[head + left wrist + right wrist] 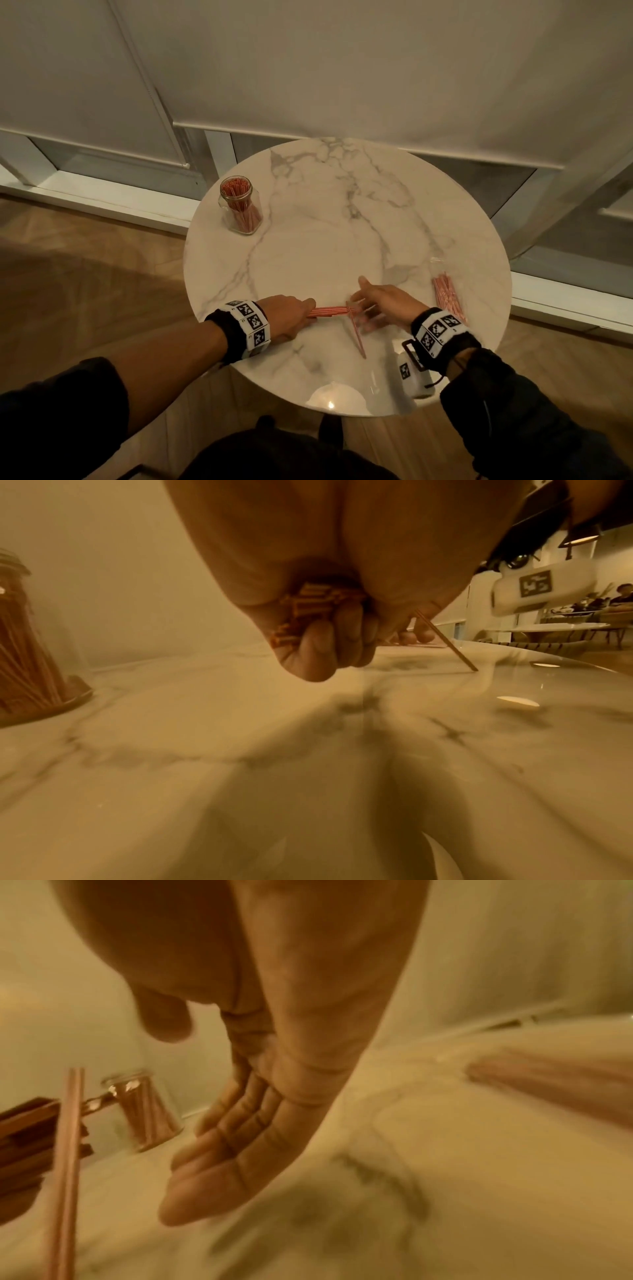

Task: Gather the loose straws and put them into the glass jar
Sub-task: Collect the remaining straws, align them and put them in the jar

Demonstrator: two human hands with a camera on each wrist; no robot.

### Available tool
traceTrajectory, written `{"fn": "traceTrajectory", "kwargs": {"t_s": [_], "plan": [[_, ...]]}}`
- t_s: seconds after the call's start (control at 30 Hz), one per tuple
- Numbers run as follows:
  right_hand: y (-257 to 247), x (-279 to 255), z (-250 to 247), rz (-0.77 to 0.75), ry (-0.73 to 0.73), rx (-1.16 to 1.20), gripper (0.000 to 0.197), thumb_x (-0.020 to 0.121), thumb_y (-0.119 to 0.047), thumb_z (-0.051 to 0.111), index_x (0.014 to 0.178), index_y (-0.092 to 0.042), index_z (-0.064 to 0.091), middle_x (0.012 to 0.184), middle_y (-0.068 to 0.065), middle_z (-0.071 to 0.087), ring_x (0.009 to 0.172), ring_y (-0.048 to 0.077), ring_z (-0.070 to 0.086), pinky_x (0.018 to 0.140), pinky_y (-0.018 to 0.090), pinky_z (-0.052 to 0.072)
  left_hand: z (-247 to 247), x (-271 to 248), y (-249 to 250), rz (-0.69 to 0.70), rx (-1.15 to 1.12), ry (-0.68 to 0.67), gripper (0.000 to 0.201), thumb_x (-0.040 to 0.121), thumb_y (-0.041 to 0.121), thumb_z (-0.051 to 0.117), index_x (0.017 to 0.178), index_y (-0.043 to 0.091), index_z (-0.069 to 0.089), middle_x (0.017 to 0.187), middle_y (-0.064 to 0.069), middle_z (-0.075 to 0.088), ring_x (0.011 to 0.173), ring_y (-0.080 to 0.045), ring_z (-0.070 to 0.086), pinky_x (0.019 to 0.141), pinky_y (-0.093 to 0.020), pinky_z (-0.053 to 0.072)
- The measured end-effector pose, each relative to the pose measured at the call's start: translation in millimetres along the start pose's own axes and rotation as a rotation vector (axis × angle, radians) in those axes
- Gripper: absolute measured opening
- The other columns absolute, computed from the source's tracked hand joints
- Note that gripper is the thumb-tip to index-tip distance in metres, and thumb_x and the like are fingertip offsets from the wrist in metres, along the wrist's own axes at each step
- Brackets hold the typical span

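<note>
I'm looking down on a round marble table [342, 219] set against drawn pale roller blinds [342, 61], with wood flooring [85, 260] around it.

My left hand [291, 317] sits at the table's near edge, fingers curled round a bundle of red-and-white straws [329, 311] held level, pointing toward the right hand. In the left wrist view the striped straw ends [304, 612] poke out of the closed fist.

My right hand [383, 303] is just beside the free end of that bundle, fingers [240, 1150] straight and together, thumb lifted away, gripping nothing; it is motion-blurred. A few straws [356, 332] lie crosswise on the table at the bundle's tip, running toward the near edge.

The glass jar [241, 205] stands upright at the table's far left, well apart from both hands, already packed with straws standing on end.

A loose pile of straws [447, 294] lies near the table's right edge, just beyond my right wrist.
</note>
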State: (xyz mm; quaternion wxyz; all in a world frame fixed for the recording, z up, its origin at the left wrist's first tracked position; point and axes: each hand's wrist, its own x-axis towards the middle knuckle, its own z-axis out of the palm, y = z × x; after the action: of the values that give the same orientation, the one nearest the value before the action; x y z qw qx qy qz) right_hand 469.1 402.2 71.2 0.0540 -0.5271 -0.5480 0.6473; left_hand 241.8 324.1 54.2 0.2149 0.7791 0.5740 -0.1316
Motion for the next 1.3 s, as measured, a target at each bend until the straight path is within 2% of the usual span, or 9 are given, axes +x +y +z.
{"fn": "traceTrajectory", "kwargs": {"t_s": [0.13,0.3,0.37,0.5,0.6,0.8,1.13,1.23,1.3], "plan": [[8.1,9.4,16.8,0.051,0.01,0.282,0.055,0.101,-0.048,0.049,0.109,0.003,0.068,0.084,0.015,0.07,0.07,0.028,0.07,0.071,0.041,0.061,-1.0,3.5,4.7,0.007,0.012,0.039,0.026,0.103,0.033,0.037,0.114,0.011,0.046,0.097,-0.015,0.066,0.076,-0.034,0.06,0.072,-0.042,0.051],[11.4,23.4,26.8,-0.093,0.181,-0.054,0.045,0.097,-0.053,0.053,0.1,-0.012,0.073,0.092,0.004,0.071,0.087,0.021,0.066,0.087,0.037,0.052,-0.1,8.0,4.8,-0.036,0.055,0.003,0.025,0.101,0.029,0.039,0.116,0.009,0.045,0.103,-0.017,0.066,0.087,-0.037,0.064,0.073,-0.041,0.049],[17.2,23.1,24.0,-0.102,0.168,-0.063,0.043,0.084,-0.051,0.071,0.104,-0.013,0.07,0.092,0.003,0.073,0.089,0.021,0.069,0.088,0.035,0.053,-1.3,8.2,3.6,-0.055,0.048,-0.03,0.024,0.099,0.023,0.043,0.118,0.008,0.045,0.104,-0.018,0.065,0.089,-0.037,0.064,0.074,-0.042,0.049],[31.1,19.6,21.1,-0.081,0.062,0.008,0.044,0.065,0.005,0.085,0.103,-0.011,0.067,0.083,0.006,0.07,0.08,0.026,0.07,0.092,0.047,0.058,-2.2,7.4,4.6,-0.083,0.025,-0.086,0.024,0.097,0.016,0.044,0.118,0.007,0.044,0.106,-0.019,0.064,0.091,-0.038,0.064,0.073,-0.04,0.048],[29.5,13.0,23.1,-0.077,0.081,0.059,0.042,0.068,0.02,0.077,0.101,-0.005,0.068,0.082,0.008,0.069,0.074,0.023,0.068,0.082,0.041,0.061,-4.3,5.5,5.8,-0.078,-0.031,-0.088,0.025,0.097,0.015,0.043,0.119,0.005,0.044,0.105,-0.02,0.063,0.089,-0.036,0.063,0.071,-0.038,0.045],[12.4,7.2,11.6,-0.147,0.337,0.394,0.035,0.072,0.019,0.074,0.097,-0.006,0.069,0.097,0.02,0.068,0.091,0.032,0.068,0.085,0.037,0.056,-2.1,7.7,2.8,-0.036,-0.392,0.0,0.03,0.102,0.048,0.033,0.101,0.021,0.046,0.092,-0.011,0.065,0.08,-0.03,0.061,0.078,-0.042,0.051],[-12.3,2.9,30.5,-0.12,0.489,0.959,0.027,0.087,0.022,0.049,0.101,0.004,0.065,0.088,0.016,0.065,0.08,0.023,0.069,0.074,0.029,0.059,-14.7,18.5,17.2,-0.007,-0.403,0.053,0.027,0.102,0.047,0.035,0.094,0.023,0.043,0.083,-0.002,0.056,0.077,-0.025,0.056,0.077,-0.037,0.046],[-12.5,0.5,26.7,-0.086,0.406,1.014,0.016,0.096,0.002,0.055,0.11,0.002,0.063,0.089,0.015,0.065,0.079,0.024,0.068,0.066,0.028,0.061,-14.0,17.1,13.0,0.014,-0.313,0.055,0.031,0.103,0.044,0.034,0.096,0.017,0.047,0.087,-0.003,0.057,0.077,-0.024,0.054,0.074,-0.035,0.043],[-11.1,-0.8,23.8,-0.021,0.324,0.766,0.03,0.096,-0.033,0.062,0.106,-0.005,0.068,0.091,0.012,0.071,0.08,0.024,0.069,0.062,0.032,0.059,-13.5,15.5,12.1,0.029,-0.241,0.063,0.032,0.104,0.041,0.035,0.101,0.013,0.051,0.094,-0.007,0.06,0.077,-0.022,0.051,0.072,-0.032,0.039]]}}
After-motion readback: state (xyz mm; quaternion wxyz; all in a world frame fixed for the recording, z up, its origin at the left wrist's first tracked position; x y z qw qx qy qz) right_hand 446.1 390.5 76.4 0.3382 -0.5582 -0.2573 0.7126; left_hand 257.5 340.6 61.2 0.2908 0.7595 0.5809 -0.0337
